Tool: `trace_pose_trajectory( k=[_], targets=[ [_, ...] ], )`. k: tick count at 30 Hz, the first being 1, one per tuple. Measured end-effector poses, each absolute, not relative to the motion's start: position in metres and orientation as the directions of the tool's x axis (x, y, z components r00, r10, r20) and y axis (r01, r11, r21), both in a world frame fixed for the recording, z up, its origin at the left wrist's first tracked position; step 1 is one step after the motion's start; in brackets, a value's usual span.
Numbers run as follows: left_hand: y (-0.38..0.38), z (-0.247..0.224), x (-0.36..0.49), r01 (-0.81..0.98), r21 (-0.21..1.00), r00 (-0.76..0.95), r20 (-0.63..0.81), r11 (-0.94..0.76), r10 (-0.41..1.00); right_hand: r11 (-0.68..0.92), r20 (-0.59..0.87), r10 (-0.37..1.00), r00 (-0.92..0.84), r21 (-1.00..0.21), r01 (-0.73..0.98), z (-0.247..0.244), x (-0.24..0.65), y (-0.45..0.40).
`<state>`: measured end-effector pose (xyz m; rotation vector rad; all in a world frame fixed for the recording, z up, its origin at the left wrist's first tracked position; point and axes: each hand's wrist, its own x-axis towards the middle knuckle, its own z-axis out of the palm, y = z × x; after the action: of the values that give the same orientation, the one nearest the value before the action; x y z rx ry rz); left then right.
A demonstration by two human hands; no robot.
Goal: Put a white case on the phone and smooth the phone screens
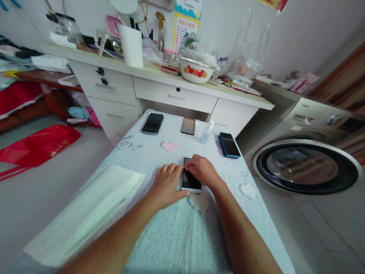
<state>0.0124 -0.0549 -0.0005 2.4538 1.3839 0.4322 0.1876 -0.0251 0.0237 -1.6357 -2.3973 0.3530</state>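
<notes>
A front-loading washing machine [308, 167] stands at 3 o'clock, while a red bag [42, 146] lies on the floor at 9. Atop a white cabinet [234, 114], a white paper roll [131, 47] and pink clock [113, 25] sit toward 11 o'clock, a flower-patterned bowl [196, 71] at 12, below a wall poster [186, 24], and clear plastic bags [246, 55] toward 1.

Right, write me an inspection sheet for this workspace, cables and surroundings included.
Surface: pale blue cloth printed with hearts and lettering.
Things at hand: white-framed smartphone, lying screen up.
Clutter: black smartphone, brown phone case, spray bottle, blue-edged smartphone, pale sheet.
Hands: left hand at the white-framed smartphone's left edge; right hand bunched over its screen.
Cables: nothing seen.
Surroundings: crowded white desk beyond; front-loading washing machine at right.
</notes>
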Motion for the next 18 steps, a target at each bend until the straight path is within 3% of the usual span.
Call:
trace_pose_trajectory(
  k=[10,18],
  targets=[
    [-0.055,-0.004,0.011,0.769,0.388,0.504,0.12,-0.507,0.855,0.12,0.094,0.99,-0.102,-0.203,0.972,0.016,0.197,-0.019],
    [-0.054,-0.004,0.011,0.777,0.396,0.49,0.107,-0.489,0.865,0.023,0.118,0.993,-0.001,-0.18,0.983,0.016,0.205,-0.019]
  ],
)
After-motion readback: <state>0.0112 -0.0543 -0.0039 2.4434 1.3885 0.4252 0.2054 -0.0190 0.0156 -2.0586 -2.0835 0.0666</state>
